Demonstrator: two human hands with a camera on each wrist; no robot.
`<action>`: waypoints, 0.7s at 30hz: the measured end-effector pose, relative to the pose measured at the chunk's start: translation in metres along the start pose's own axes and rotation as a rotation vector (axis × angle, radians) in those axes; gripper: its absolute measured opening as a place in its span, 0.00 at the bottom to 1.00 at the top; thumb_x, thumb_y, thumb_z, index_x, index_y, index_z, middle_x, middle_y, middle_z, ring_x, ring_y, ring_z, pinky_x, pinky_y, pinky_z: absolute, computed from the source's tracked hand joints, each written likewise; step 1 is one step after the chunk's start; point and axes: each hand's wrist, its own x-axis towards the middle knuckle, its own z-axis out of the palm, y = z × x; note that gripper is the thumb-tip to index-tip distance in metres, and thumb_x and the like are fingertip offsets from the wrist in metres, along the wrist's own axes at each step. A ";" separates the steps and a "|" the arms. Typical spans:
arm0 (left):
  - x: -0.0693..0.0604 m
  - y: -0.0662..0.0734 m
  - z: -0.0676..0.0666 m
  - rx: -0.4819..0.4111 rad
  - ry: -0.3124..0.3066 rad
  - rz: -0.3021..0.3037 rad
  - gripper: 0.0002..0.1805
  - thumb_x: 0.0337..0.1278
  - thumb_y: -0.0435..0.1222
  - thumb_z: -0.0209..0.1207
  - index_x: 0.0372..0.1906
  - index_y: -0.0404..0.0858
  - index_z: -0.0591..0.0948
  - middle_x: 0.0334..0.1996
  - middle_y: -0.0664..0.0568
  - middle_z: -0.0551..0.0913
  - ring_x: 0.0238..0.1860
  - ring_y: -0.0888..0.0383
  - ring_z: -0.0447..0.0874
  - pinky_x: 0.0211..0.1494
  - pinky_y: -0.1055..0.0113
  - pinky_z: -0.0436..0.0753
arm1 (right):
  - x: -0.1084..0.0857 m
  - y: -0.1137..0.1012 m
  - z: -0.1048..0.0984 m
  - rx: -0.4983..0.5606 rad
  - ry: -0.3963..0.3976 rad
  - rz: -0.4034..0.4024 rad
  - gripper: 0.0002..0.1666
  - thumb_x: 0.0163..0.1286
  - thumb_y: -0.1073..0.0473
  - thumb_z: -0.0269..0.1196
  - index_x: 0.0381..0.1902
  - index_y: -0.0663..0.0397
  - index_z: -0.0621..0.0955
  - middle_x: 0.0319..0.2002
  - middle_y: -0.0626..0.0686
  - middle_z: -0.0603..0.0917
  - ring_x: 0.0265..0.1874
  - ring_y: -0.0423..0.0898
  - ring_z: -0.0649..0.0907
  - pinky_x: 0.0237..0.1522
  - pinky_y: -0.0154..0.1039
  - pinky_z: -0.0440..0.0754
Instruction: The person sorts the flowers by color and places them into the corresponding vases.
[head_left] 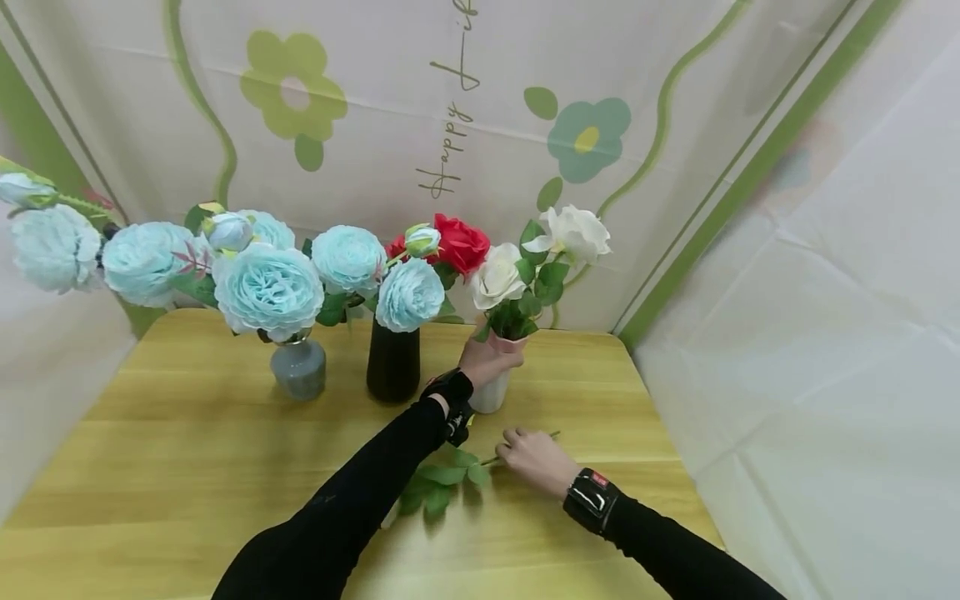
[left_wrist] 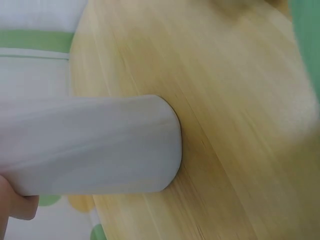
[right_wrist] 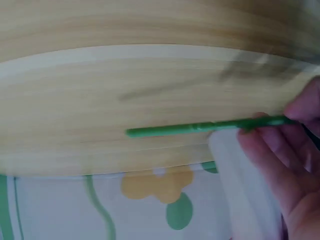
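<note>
My left hand (head_left: 483,360) grips the upper part of a white vase with a pink rim (head_left: 491,393), which stands upright on the table. White roses (head_left: 498,277) with green leaves stick out of it. In the left wrist view the vase's smooth wall (left_wrist: 100,145) and base fill the middle. My right hand (head_left: 538,460) pinches a green flower stem (right_wrist: 170,130) between thumb and fingers, just in front of the vase. Leaves (head_left: 442,477) on that stem spread toward the left forearm, whose sleeve hides most of the flower head.
Left of the held vase stands a black vase (head_left: 393,362) with red roses (head_left: 461,244). Further left a small grey-blue vase (head_left: 298,368) carries several large light-blue flowers (head_left: 268,287). A printed curtain (head_left: 375,100) hangs behind the wooden table (head_left: 187,467).
</note>
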 end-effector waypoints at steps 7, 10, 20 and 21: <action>0.003 -0.002 0.006 0.179 0.069 -0.066 0.45 0.49 0.36 0.69 0.74 0.46 0.62 0.64 0.51 0.73 0.59 0.56 0.74 0.57 0.60 0.74 | -0.036 0.015 0.004 0.135 0.116 -0.041 0.15 0.69 0.72 0.47 0.35 0.56 0.80 0.32 0.51 0.76 0.25 0.42 0.77 0.22 0.31 0.77; 0.005 -0.005 0.006 0.159 0.053 -0.031 0.44 0.49 0.35 0.68 0.73 0.46 0.63 0.64 0.52 0.73 0.59 0.56 0.74 0.57 0.61 0.75 | -0.047 0.023 0.006 0.200 0.182 -0.047 0.24 0.76 0.68 0.34 0.36 0.58 0.79 0.33 0.51 0.76 0.26 0.42 0.77 0.26 0.30 0.78; -0.002 0.005 0.001 0.105 0.065 -0.010 0.44 0.49 0.30 0.68 0.73 0.43 0.63 0.63 0.49 0.74 0.59 0.54 0.74 0.57 0.59 0.74 | -0.061 0.042 0.000 0.309 0.379 0.065 0.30 0.37 0.79 0.68 0.44 0.66 0.80 0.42 0.59 0.79 0.35 0.47 0.83 0.37 0.30 0.83; -0.004 0.009 0.000 0.075 0.059 0.000 0.44 0.49 0.29 0.68 0.73 0.42 0.62 0.63 0.47 0.73 0.60 0.52 0.73 0.58 0.57 0.74 | -0.062 0.044 -0.003 0.321 0.398 0.081 0.30 0.37 0.79 0.66 0.45 0.67 0.80 0.42 0.59 0.79 0.35 0.48 0.83 0.37 0.31 0.83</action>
